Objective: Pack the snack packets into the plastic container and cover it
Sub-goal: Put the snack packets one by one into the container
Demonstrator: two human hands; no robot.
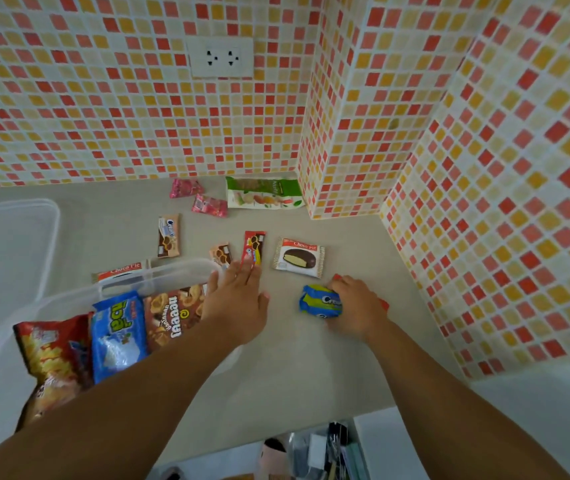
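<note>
One red packet (254, 247) lies lengthwise away, at left hand (238, 299) fingertips.

a blue and green packet (321, 301) is held in the grip of the right hand (356, 306) on the worktop (311, 368). the left hand (238, 299) is laid flat, fingers spread, fingertips touching a red packet (254, 247). bags are stood in the plastic container (159, 275).

A beige countertop (311, 368) is carrying a clear plastic container (159, 275), its lid (10, 237) lying beside it, and loose snack packets: a red wafer packet (254, 247) is sitting just beyond the left fingertips (247, 266), a Choco Pie packet (299, 257) beyond the right fingers (337, 279).
</note>
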